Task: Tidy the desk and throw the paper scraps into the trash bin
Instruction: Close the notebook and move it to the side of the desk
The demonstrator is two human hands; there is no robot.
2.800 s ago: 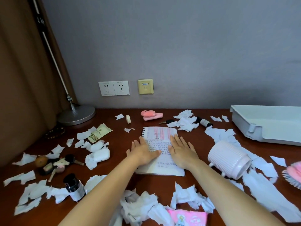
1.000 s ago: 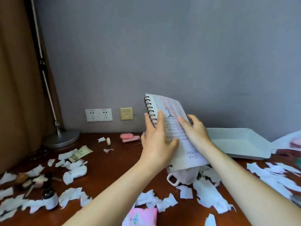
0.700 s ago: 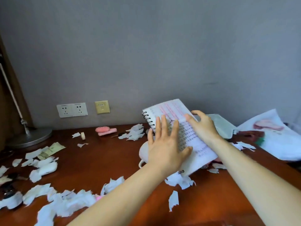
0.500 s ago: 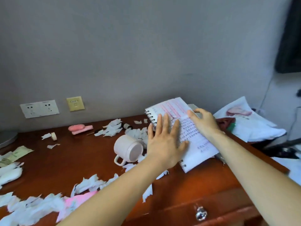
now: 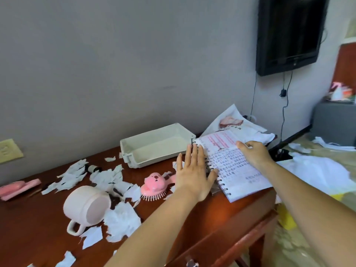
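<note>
Reddish-brown wood makes up the desk [image 5: 221,212], and torn white paper scraps [image 5: 123,221] lie scattered over its left and middle parts. A spiral notebook [image 5: 237,170] with handwritten pages lies flat at the right end of the desk, its lower corner reaching the edge. The left hand [image 5: 194,176] lies palm down with fingers spread and straight; its thumb touches the wire binding, and it grips nothing. The right hand [image 5: 254,153] rests on the notebook's page, fingers loosely curled and pressing down on the paper rather than closed around it.

Just behind the notebook, against the grey wall, sits an off-white plastic tray [image 5: 154,145]. A pink hairbrush [image 5: 156,185] with an animal face lies bristles-down between the tray and the left hand, among scraps. A pale pink mug [image 5: 86,205] lies tipped on its side nearer the front, its handle pointing toward the desk edge, touching a crumpled scrap at its right. A small dark bottle [image 5: 93,168] lies among the scraps farther back, and a pink object [image 5: 18,188] lies at the far left. A dark screen [image 5: 289,33] hangs on the wall at the upper right. No trash bin is in view.
</note>
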